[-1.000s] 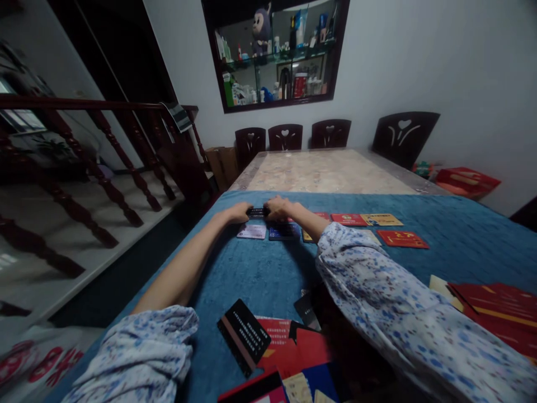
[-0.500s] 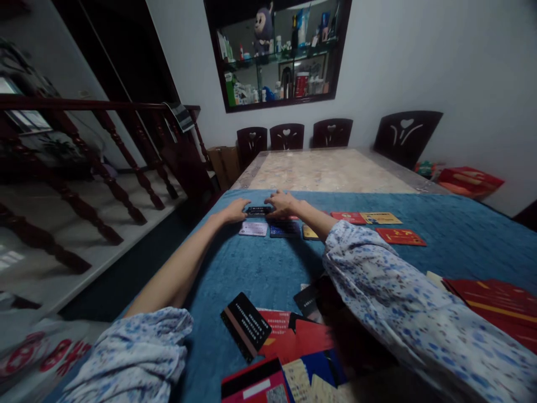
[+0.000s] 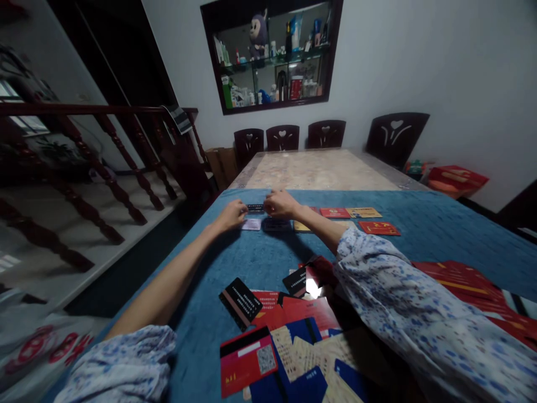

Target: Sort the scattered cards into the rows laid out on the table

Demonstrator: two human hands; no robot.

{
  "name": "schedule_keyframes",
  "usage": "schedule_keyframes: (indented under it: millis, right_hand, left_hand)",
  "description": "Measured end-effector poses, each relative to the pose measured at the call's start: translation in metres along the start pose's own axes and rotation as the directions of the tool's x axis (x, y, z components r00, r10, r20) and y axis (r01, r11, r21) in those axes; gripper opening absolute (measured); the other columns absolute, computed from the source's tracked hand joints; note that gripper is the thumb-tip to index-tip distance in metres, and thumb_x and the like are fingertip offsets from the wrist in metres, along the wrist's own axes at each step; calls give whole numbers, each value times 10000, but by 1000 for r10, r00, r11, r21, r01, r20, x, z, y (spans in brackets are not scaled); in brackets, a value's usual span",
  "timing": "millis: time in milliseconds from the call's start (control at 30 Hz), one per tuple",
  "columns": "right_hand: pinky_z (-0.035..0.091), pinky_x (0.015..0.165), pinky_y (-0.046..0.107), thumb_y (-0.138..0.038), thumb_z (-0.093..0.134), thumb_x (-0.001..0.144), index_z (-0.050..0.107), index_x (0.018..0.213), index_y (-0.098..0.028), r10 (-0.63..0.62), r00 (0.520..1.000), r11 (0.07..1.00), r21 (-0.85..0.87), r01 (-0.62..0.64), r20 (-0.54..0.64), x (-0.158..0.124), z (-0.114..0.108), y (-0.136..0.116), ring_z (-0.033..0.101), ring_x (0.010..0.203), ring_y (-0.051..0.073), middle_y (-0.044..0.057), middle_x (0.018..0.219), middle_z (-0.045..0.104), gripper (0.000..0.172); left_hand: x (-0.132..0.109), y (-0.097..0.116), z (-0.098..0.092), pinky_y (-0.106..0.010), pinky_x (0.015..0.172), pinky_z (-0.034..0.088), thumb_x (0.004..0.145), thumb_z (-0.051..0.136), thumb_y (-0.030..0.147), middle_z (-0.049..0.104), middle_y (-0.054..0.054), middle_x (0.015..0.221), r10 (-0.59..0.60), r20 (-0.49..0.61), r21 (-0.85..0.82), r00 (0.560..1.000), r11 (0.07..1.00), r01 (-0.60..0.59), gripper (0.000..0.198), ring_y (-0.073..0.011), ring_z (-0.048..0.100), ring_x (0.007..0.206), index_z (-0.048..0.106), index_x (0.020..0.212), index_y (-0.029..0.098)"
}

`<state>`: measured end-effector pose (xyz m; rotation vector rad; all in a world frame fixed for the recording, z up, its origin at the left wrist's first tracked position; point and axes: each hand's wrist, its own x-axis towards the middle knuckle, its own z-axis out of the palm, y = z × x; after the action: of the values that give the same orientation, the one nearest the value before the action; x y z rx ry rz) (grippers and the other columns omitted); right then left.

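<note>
A person's left hand [image 3: 232, 215] and right hand [image 3: 281, 204] flank a black card [image 3: 255, 208] at the blue cloth's [image 3: 247, 257] far left; whether either grips it cannot be told.

1. Red striped card [image 3: 235, 374] up front: there's a QR code [image 3: 265, 359], plus tiny gold marks I can't make out.
2. Black card [image 3: 242, 299]: rows of white print, way too small to read.
3. Plastic bag [image 3: 44, 344]: big red lettering, illegible.
4. Far red card [image 3: 380, 228]: yellow characters, too blurry.
</note>
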<state>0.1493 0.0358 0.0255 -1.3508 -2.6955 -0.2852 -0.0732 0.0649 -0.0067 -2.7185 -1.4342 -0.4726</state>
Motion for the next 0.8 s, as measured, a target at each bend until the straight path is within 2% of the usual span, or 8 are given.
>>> schedule_keyframes:
  millis: [133, 400, 567, 800]
  right_hand:
    - [312, 746, 327, -216, 512, 877, 739, 944, -179, -16, 999, 1000, 16, 16, -37, -16, -1, -7, 530, 1007, 255, 111, 1048, 706, 240]
    - [256, 699, 318, -241, 539, 901, 713, 895, -170, -38, 995, 998, 44, 42, -88, -54, 2, -16, 510, 955, 238, 109, 983, 699, 188]
    - [250, 701, 324, -227, 513, 908, 714, 886, -167, -55, 995, 997, 51, 60, -86, -79, 6, -15, 511, 959, 240, 113, 987, 703, 211]
    - [275, 772, 344, -219, 526, 882, 721, 857, -169, -157, 978, 981, 89, 170, -134, -110, 10, -16, 497, 901, 228, 102, 902, 698, 202]
  left_hand:
    - [-14, 14, 3, -292, 819, 499, 848, 514, 180, 654, -77, 930, 19, -17, -24, 1000, 1000, -19, 238, -183, 608, 829, 750, 855, 146]
    - [-44, 29, 11, -277, 713, 468, 837, 532, 146, 622, -66, 813, 72, -107, -132, 992, 988, -86, 217, -166, 567, 729, 744, 792, 129]
    - [-64, 43, 16, -288, 738, 470, 834, 538, 113, 633, -73, 858, 85, -119, -171, 989, 980, -105, 200, -176, 590, 780, 732, 793, 136]
    - [-95, 71, 15, -283, 747, 474, 840, 551, 89, 627, -56, 845, 99, -99, -178, 990, 977, -116, 192, -167, 590, 780, 735, 825, 145]
